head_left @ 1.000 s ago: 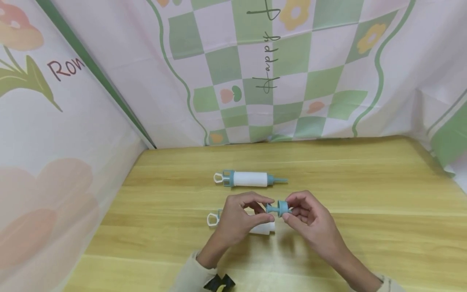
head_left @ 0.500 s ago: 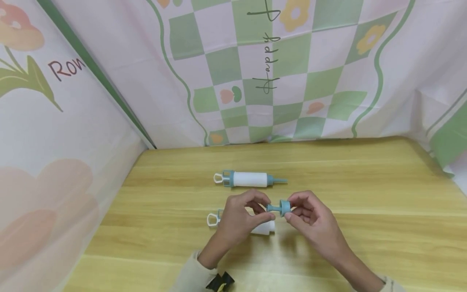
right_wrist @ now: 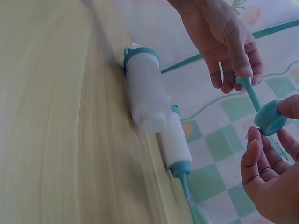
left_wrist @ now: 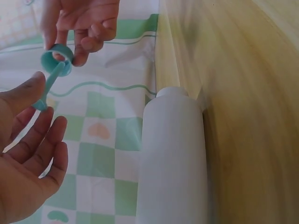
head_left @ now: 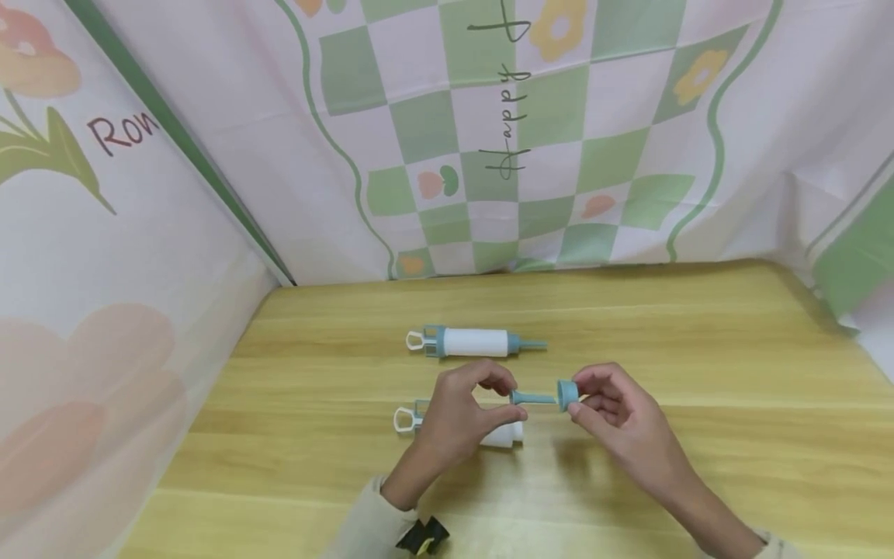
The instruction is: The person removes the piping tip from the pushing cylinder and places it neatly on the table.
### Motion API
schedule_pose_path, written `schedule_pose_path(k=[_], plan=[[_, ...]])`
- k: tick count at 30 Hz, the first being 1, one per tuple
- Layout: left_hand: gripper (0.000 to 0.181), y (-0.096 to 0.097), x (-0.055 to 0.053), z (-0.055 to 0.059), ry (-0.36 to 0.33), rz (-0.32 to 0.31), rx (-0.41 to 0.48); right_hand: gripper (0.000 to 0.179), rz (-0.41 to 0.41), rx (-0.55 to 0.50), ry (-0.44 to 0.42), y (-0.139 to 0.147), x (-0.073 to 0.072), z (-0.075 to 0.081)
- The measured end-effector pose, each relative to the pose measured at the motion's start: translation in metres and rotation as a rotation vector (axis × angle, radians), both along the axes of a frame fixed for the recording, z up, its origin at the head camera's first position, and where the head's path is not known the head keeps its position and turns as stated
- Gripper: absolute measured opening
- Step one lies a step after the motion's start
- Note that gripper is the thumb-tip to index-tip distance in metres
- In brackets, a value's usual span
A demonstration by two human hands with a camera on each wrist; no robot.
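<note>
My left hand [head_left: 457,415] pinches the flared end of a slim teal nozzle [head_left: 536,399], which points right. In my right hand [head_left: 632,423], thumb and fingers grip a teal ring-shaped cap [head_left: 567,396] by its edge. The nozzle's narrow tip lies right at the ring's opening; whether it touches cannot be told. Both pieces are held above the table. Below my left hand lies a white cylinder [head_left: 504,435] with a bare neck and a white pull handle [head_left: 407,420], partly hidden by that hand. The left wrist view shows the cylinder [left_wrist: 173,154] close up.
Farther back on the wooden table [head_left: 698,334] lies a similar white cylinder [head_left: 477,342] with a teal collar, teal nozzle and white handle. A printed curtain [head_left: 489,155] hangs behind the table's back edge, and another cloth [head_left: 140,310] hangs on the left.
My right hand has moved right with the ring cap, drawing it along the nozzle from its middle to the tip. My left hand stays almost in place, still pinching the nozzle.
</note>
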State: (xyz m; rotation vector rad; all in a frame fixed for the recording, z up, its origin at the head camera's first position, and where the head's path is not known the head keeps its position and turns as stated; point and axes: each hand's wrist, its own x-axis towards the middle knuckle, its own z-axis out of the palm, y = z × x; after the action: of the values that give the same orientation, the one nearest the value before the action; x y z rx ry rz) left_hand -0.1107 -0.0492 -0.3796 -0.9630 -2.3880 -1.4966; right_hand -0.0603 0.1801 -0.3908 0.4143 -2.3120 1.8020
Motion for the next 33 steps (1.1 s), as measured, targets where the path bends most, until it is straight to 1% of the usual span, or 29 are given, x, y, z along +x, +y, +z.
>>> schedule_pose_path(k=[7, 13, 15, 18, 21, 24, 25, 28, 31, 33], plan=[[0.028, 0.004, -0.001, -0.002, -0.028, -0.022, -0.042, 0.025, -0.029, 0.043, 0.035, 0.015, 0.003, -0.001], [0.026, 0.005, 0.0, -0.005, -0.069, -0.006, -0.105, 0.026, -0.028, 0.098, 0.007, 0.02, 0.003, -0.006], [0.025, 0.008, -0.001, -0.007, -0.079, -0.01, -0.127, 0.028, -0.048, 0.138, -0.001, 0.024, 0.003, -0.007], [0.025, 0.015, -0.003, -0.01, -0.081, -0.025, -0.162, 0.028, -0.092, 0.227, -0.02, 0.032, 0.005, -0.009], [0.026, 0.022, -0.005, -0.009, -0.075, -0.023, -0.193, 0.028, -0.133, 0.324, -0.037, 0.041, 0.006, -0.009], [0.027, 0.026, -0.005, -0.009, -0.1, -0.019, -0.229, 0.029, -0.172, 0.411, -0.046, 0.05, 0.008, -0.013], [0.027, 0.028, -0.005, -0.009, -0.118, -0.025, -0.237, 0.029, -0.183, 0.436, -0.044, 0.053, 0.008, -0.015], [0.028, 0.035, -0.005, -0.01, -0.165, -0.049, -0.247, 0.031, -0.201, 0.513, -0.043, 0.065, 0.011, -0.021], [0.029, 0.044, -0.006, -0.011, -0.178, -0.069, -0.267, 0.031, -0.206, 0.58, -0.039, 0.078, 0.013, -0.025], [0.03, 0.051, -0.006, -0.012, -0.177, -0.079, -0.294, 0.029, -0.206, 0.62, -0.057, 0.086, 0.014, -0.027]])
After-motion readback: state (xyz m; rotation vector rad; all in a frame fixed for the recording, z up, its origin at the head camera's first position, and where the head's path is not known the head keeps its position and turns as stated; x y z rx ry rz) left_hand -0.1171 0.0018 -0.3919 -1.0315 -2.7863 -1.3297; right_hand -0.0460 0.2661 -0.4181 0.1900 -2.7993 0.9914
